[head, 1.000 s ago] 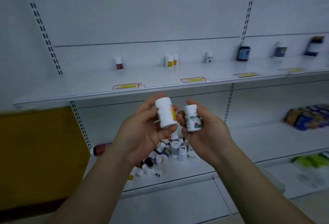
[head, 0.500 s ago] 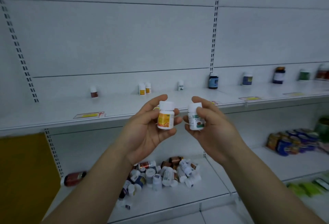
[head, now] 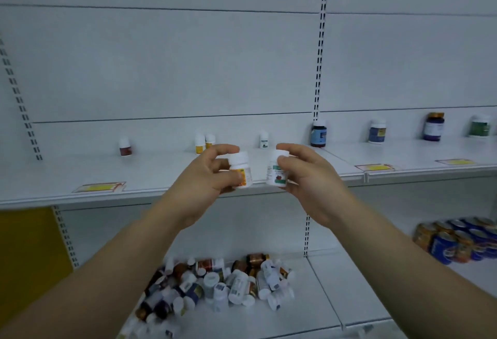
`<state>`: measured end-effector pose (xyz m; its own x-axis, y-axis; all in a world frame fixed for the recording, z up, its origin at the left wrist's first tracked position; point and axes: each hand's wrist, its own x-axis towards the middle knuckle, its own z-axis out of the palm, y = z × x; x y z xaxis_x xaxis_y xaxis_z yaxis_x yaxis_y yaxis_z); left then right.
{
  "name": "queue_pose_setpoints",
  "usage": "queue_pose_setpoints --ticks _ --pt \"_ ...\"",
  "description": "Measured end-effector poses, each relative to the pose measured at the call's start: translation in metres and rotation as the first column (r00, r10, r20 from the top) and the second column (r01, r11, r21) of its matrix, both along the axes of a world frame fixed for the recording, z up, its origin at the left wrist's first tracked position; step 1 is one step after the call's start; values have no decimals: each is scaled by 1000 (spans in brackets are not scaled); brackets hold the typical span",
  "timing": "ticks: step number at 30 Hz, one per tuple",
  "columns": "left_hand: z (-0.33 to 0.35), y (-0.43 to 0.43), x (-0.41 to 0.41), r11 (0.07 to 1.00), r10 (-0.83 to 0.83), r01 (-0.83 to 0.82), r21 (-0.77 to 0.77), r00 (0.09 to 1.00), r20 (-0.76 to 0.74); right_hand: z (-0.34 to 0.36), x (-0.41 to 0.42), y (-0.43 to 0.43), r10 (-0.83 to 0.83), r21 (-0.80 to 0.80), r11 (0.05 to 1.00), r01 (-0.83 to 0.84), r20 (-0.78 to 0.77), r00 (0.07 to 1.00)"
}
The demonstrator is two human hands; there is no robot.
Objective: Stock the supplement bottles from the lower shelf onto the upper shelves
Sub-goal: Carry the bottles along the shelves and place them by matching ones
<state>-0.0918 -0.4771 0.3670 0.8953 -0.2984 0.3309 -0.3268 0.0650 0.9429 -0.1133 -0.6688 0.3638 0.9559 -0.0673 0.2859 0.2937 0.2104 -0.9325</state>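
Here, the left hand [head: 204, 177] pinched a white orange-labelled bottle [head: 242, 171] and the right hand [head: 309, 177] gripped a white green-labelled bottle [head: 276, 170], both upright and held side by side at the near edge of the upper shelf [head: 161, 174]. Below them, a heap of bottles [head: 220, 285] lay tumbled on the lower shelf [head: 309, 301], while single bottles [head: 319, 134] stood apart along the upper shelf's far side.

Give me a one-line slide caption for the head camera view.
Left hand holds an orange-labelled bottle, right hand a green-labelled bottle, in front of the upper shelf; bottle pile below.
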Motion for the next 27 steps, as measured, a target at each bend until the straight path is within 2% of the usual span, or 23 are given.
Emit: queue_pose_setpoints --ticks 2,5,10,14,17,21,25,27 --pt "6 16 25 986 117 -123 115 992 55 4 28 5 -2 -80 997 2 0 1000" --pt "12 38 68 905 244 -282 319 957 155 8 74 10 -60 -250 966 58 0 998" --pt "6 60 152 733 258 -340 589 941 221 6 154 9 -116 -524 846 97 -4 993" --pt "-7 57 201 673 183 -331 661 941 285 -2 201 1 -132 -713 695 99 10 991" --pt "-14 52 228 558 183 -468 685 875 448 -6 228 -7 -129 -775 622 113 41 991" --pt "-17 50 255 442 147 -623 645 760 633 -5 260 -21 -105 -857 497 135 95 990" --pt "-15 42 276 365 185 -659 658 744 642 -2 285 -35 -70 -901 406 150 133 989" --pt "-14 36 284 379 211 -660 648 744 634 -3 295 -42 -56 -911 383 152 141 988"
